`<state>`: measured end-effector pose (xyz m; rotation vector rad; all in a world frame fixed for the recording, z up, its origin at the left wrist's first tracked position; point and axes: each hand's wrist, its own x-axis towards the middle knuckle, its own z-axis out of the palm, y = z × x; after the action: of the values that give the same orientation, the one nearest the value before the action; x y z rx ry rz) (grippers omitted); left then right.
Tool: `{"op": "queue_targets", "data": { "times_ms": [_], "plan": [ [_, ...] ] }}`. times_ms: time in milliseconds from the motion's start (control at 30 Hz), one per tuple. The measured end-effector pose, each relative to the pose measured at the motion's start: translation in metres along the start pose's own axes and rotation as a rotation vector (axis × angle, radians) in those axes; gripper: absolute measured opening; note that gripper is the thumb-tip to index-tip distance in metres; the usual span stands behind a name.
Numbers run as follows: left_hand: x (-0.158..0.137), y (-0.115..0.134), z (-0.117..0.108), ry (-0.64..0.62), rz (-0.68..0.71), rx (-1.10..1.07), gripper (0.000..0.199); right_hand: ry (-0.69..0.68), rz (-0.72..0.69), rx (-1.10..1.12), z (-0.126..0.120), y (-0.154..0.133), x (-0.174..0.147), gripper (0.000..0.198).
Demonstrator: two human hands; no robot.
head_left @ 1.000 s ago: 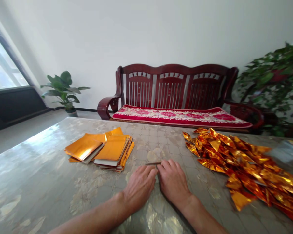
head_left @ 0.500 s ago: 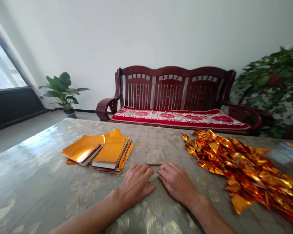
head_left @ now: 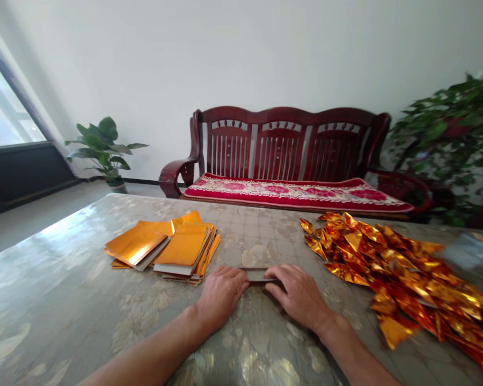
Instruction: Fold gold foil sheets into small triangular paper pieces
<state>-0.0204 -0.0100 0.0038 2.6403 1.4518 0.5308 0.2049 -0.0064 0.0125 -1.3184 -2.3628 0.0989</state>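
Matt paper strip (head_left: pixel 257 275), glossy foil-faced sheets (head_left: pixel 182 246), crinkled shiny foil pieces (head_left: pixel 404 271)

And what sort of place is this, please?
Probably a living room or similar sitting area: a wooden bench with a red seat cover, and a potted plant beyond the table.

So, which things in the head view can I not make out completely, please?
In the head view:
- Grey strip: ends hidden by the left hand and right hand.
- Orange foil pieces: overlapping, so uncountable; some cut off by the right edge.
- Clear plastic item: blurred, cut off at right; contents unclear.
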Motion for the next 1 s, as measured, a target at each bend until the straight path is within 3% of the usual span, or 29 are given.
{"op": "queue_targets", "data": {
  "times_ms": [133, 400, 1000],
  "plan": [
    [0.0, -0.003, 0.0, 0.045, -0.042, -0.06, 0.026, 0.055, 0.067, -0.024, 0.009, 0.003, 0.001, 0.031],
    [0.003, -0.005, -0.003, 0.08, -0.161, 0.027, 0.019, 0.137, 0.15, -0.004, 0.021, -0.001, 0.007, 0.019],
    [0.005, -0.001, -0.001, 0.067, -0.297, 0.011, 0.009, 0.146, 0.113, -0.122, 0.028, -0.001, 0.007, 0.011]
  ]
}}
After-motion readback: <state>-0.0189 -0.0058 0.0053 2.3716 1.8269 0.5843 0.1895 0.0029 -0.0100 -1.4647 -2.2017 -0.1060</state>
